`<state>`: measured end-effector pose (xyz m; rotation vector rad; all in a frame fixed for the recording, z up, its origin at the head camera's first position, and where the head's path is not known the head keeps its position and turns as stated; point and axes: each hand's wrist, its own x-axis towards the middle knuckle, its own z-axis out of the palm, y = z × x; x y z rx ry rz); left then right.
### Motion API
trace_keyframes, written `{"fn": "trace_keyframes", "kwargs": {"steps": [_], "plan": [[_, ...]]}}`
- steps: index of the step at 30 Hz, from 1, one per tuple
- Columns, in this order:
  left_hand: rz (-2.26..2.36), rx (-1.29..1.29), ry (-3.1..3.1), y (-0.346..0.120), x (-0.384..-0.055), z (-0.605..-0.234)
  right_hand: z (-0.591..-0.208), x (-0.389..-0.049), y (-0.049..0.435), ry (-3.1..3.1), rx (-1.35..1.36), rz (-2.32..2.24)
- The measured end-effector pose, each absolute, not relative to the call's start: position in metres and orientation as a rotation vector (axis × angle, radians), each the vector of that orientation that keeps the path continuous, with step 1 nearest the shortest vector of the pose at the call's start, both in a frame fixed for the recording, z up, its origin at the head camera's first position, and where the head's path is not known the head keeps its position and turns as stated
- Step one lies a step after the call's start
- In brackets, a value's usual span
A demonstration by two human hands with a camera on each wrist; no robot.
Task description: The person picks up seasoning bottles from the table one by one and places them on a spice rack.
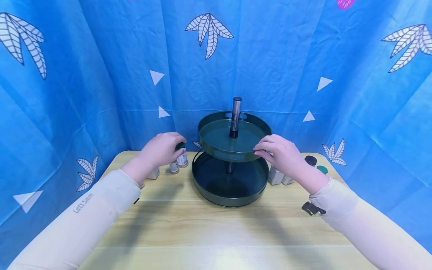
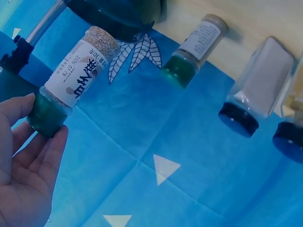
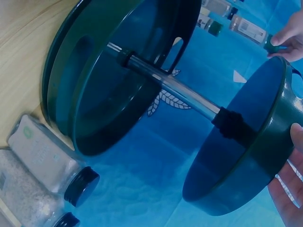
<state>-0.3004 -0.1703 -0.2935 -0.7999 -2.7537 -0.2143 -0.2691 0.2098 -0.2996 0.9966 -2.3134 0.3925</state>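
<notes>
My left hand [image 1: 162,149] pinches the green cap of a clear spice jar [image 2: 78,68] between thumb and fingers. Pale seeds fill that jar, and a white label wraps it. Close by stands a second green-capped jar [image 2: 194,49]. A dark green two-tier round tray rack [image 1: 229,197] stands at the middle of the table, with a metal post [image 1: 236,112] through both tiers. At the upper tray's [image 1: 219,153] front right edge, my right hand [image 1: 278,152] grips the rim with thumb and fingers. Part of that grip is out of frame in the right wrist view.
Black-capped jars [image 2: 262,78] stand left of the rack. More jars [image 3: 47,156] are at its right, partly behind my right forearm in the head view. A blue patterned cloth [image 1: 209,82] hangs behind the wooden table [image 1: 216,232].
</notes>
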Motion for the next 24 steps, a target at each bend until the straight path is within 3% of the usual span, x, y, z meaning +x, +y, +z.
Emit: {"fn": "trace_keyframes", "kwargs": {"steps": [24], "plan": [[-0.183, -0.766, -2.709, -0.164, -0.314, -0.239, -0.3, -0.269, 0.21, -2.298, 0.99, 0.4]]}}
